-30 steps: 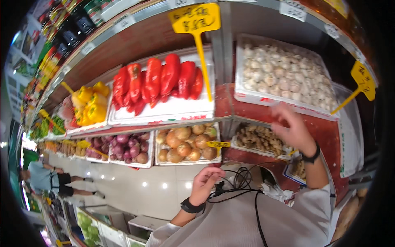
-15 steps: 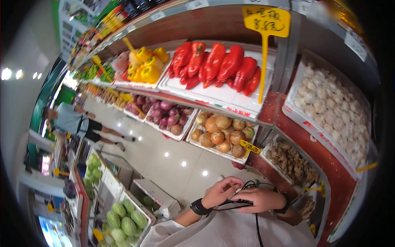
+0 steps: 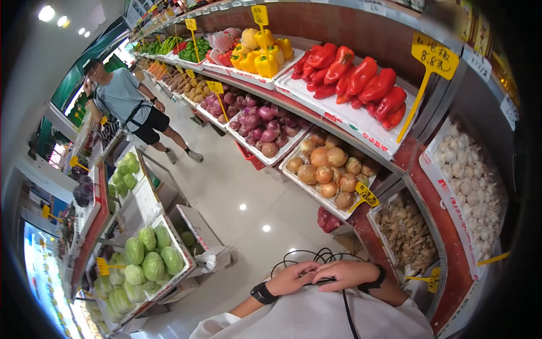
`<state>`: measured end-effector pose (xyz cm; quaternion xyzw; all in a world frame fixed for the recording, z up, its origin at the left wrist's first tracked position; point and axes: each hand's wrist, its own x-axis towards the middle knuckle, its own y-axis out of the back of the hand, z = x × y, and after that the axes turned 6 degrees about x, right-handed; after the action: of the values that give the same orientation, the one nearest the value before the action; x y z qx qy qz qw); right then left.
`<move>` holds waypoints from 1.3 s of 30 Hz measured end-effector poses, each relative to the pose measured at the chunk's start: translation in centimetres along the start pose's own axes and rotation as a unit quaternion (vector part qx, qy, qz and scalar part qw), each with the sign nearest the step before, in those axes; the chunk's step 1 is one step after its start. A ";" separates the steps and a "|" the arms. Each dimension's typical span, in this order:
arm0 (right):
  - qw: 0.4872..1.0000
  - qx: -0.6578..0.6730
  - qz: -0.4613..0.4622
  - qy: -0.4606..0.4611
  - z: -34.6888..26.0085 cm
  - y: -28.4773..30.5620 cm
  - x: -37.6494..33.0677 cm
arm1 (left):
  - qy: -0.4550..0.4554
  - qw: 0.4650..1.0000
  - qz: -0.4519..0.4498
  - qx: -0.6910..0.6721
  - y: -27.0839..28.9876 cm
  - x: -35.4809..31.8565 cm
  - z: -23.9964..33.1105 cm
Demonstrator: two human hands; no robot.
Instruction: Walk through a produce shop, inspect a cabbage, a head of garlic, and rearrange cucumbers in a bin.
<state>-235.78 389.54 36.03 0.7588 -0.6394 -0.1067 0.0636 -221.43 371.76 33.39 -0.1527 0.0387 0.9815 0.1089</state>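
Both hands are together in front of my white shirt at the bottom of the view, with a loosely coiled black cable (image 3: 324,255) between them. My left hand (image 3: 290,278), a black band at its wrist, has its fingers curled in at the coil. My right hand (image 3: 348,273), also banded in black, lies with bent fingers over the same cable, its fingertips meeting those of the left. Loops stick out above the hands, and one strand hangs down over the shirt. The palms are hidden.
Ahead and right, shelves hold red peppers (image 3: 361,79), yellow peppers (image 3: 265,56), onions (image 3: 324,166), red onions (image 3: 265,124), ginger (image 3: 406,229) and garlic (image 3: 463,169). Cabbages (image 3: 152,265) fill a left-hand crate. A person (image 3: 127,101) in a light blue shirt stands in the tiled aisle (image 3: 237,186).
The view has swung, so the shelves sit further right and the person in the aisle looks bigger. My left hand has closed in on the right, and the cable loops spread wider above them.
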 end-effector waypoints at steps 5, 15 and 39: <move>0.996 0.042 0.046 -0.062 -1.2 -2.4 4.5 | -0.046 0.998 0.020 -0.033 2.9 -4.7 -3.2; 0.989 0.096 0.031 -0.112 -2.4 -6.4 13.3 | -0.084 0.994 0.049 0.042 7.7 -13.6 -8.1; 0.893 -0.041 -0.448 0.023 5.0 -1.6 22.9 | 0.087 0.913 0.399 -0.006 -0.5 -12.2 -7.6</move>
<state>-231.82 367.51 28.96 0.9636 -0.2253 -0.1329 0.0550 -207.79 368.93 29.91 -0.2097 0.1000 0.9262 -0.2968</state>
